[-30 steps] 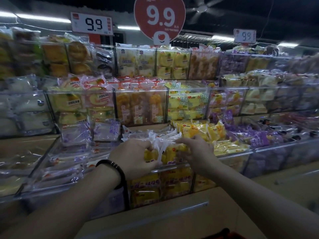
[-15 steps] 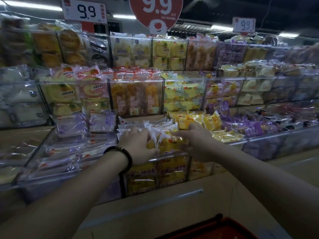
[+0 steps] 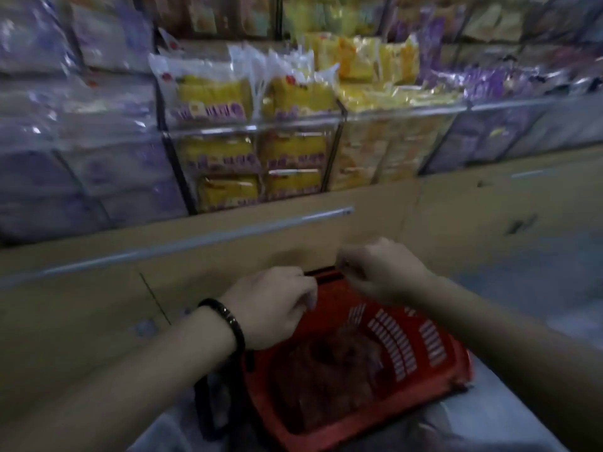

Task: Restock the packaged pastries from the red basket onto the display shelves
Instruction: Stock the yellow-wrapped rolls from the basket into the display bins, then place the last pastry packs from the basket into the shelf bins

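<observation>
Left hand [image 3: 270,308], right hand [image 3: 381,272] over far rim of red slotted plastic basket [image 3: 424,340]; each grip loosely curled, empty, likely reaching for brown packaged pastries [image 3: 326,370] inside. Clear-fronted display shelves [image 3: 408,112] behind hold yellow packs [image 3: 212,96].

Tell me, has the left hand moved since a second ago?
Yes. The left hand was at the top edge of the yellow pastry bin; now it is well below that bin, over the far rim of the red basket.

The 1 camera, worn on the person's head, is looking forward and steeply down, hanging close over the left hand [image 3: 274,308], right hand [image 3: 381,272] and red basket [image 3: 424,363], with the display shelves [image 3: 293,128] rising just ahead.
</observation>
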`<action>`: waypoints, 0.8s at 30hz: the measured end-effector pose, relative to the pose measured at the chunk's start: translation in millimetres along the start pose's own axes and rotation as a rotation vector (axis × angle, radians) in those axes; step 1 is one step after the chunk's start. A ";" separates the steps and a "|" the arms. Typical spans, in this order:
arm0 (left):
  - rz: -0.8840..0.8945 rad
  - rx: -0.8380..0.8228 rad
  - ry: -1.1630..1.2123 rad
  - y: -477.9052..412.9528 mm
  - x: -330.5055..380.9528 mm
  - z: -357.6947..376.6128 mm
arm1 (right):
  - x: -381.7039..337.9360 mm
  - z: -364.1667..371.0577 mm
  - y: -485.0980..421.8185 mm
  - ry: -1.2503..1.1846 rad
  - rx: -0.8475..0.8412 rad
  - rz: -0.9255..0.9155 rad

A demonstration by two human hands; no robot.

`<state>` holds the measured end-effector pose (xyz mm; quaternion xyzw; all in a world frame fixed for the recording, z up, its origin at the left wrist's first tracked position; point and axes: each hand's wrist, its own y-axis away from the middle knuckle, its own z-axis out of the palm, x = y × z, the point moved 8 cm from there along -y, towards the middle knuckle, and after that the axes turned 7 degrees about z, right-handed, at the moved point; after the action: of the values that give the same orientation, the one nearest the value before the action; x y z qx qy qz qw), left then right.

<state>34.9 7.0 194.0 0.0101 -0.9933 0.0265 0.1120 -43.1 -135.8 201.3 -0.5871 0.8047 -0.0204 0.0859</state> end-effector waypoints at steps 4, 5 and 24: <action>-0.176 -0.276 0.152 -15.4 -42.1 80.9 | 23.4 92.6 14.0 -0.143 -0.321 0.129; -0.199 -0.309 0.166 -17.3 -48.4 94.1 | 31.1 115.7 16.4 -0.158 -0.375 0.170; -0.347 -0.781 0.184 -41.6 -93.1 143.1 | 76.1 425.8 37.4 -0.160 -0.766 0.470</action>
<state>94.9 -41.1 36.0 0.1315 -0.8984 -0.3694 0.1980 -31.8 -167.4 -231.6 -0.3776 0.8565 0.3443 -0.0731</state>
